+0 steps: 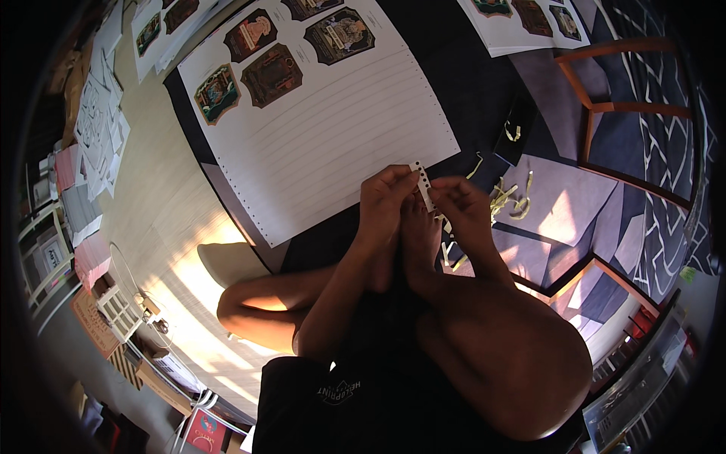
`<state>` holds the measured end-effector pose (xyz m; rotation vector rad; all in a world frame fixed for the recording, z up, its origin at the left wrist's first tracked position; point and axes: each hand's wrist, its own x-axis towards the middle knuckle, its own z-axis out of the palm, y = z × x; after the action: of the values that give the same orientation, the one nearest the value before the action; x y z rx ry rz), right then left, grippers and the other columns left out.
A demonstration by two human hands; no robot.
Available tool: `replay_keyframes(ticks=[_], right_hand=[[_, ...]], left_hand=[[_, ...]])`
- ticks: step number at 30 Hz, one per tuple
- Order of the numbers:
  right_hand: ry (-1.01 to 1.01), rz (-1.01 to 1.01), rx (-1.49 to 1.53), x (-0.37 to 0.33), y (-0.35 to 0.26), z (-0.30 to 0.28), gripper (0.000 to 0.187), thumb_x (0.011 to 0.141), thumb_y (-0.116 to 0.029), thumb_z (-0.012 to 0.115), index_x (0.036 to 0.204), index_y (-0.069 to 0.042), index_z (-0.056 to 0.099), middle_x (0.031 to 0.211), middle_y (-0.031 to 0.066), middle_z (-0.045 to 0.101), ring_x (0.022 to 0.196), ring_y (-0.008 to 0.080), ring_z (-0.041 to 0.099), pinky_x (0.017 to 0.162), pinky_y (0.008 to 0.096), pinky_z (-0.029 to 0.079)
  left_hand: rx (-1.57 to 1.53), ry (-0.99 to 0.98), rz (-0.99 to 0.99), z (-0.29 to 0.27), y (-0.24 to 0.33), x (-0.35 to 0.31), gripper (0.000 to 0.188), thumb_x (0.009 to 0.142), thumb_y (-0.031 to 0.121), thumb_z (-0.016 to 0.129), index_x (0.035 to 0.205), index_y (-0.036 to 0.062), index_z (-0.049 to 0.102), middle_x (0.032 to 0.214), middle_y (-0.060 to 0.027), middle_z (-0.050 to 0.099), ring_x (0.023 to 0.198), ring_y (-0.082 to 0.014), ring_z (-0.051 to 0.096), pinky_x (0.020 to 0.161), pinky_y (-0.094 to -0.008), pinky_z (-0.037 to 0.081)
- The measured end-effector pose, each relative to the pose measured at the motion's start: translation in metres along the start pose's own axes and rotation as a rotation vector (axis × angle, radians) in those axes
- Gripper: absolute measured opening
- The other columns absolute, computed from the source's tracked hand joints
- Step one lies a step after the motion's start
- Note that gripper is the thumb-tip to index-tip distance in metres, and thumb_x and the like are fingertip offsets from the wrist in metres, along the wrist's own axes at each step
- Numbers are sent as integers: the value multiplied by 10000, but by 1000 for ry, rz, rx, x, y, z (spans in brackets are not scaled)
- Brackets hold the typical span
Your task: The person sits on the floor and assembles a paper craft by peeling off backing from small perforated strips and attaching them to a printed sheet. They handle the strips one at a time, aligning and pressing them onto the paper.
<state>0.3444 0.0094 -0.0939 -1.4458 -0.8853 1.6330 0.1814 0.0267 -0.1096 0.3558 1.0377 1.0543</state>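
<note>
A small white strip with a row of black dots [423, 186] stands tilted between my hands, just above my bare foot. My left hand [383, 203] pinches it near the upper end, thumb against fingers. On the strip's other side, the fingers of my right hand [463, 210] are drawn together at its edge. Just beyond my hands lies a large white sheet [340, 144] with small marks along its edges. Dark, badge-shaped printed pictures [272, 76] fill its far part. Pale yellow curled strips [501, 203] are scattered to the right of my right hand.
A black rectangular piece [516, 130] bears another curled strip. Brown wooden frames [631, 107] lie at the right on dark patterned cloth. More printed sheets [525, 23] lie at the far side. Loose papers [98, 125], a cable [136, 276] and shelving [47, 253] line the left.
</note>
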Motion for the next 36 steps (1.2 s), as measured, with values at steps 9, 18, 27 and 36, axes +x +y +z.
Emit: replay_keyframes(ticks=[9, 18, 27, 36], right_hand=[[-29, -42, -22, -1, -1, 2, 187, 962, -57, 686, 1121, 40, 672, 924, 83, 743, 847, 105, 691, 766, 244, 543], [-154, 45, -32, 1, 4, 1, 174, 976, -43, 648, 1126, 40, 678, 902, 86, 746, 804, 103, 690, 740, 248, 554], [-188, 29, -41, 2, 5, 6, 172, 983, -42, 639, 1127, 43, 677, 926, 93, 747, 843, 112, 702, 737, 252, 563], [-205, 19, -29, 2, 7, 5, 168, 987, -52, 641, 1127, 32, 680, 918, 85, 745, 835, 103, 696, 737, 249, 561]], left_hand=[[-18, 44, 3, -8, 2, 0, 146, 991, 82, 643, 1055, -34, 705, 932, -73, 706, 868, -111, 640, 792, -249, 506], [12, 68, 32, -19, -2, 0, 193, 1002, 113, 649, 1088, -54, 694, 977, -86, 728, 912, -118, 668, 798, -242, 510], [5, 36, 80, -29, -1, -4, 210, 997, 96, 654, 1161, -34, 663, 1009, -77, 727, 912, -105, 674, 732, -228, 489], [31, 50, 124, -31, -5, -5, 259, 933, -10, 685, 1187, -35, 643, 1008, -101, 717, 840, -87, 653, 709, -225, 508]])
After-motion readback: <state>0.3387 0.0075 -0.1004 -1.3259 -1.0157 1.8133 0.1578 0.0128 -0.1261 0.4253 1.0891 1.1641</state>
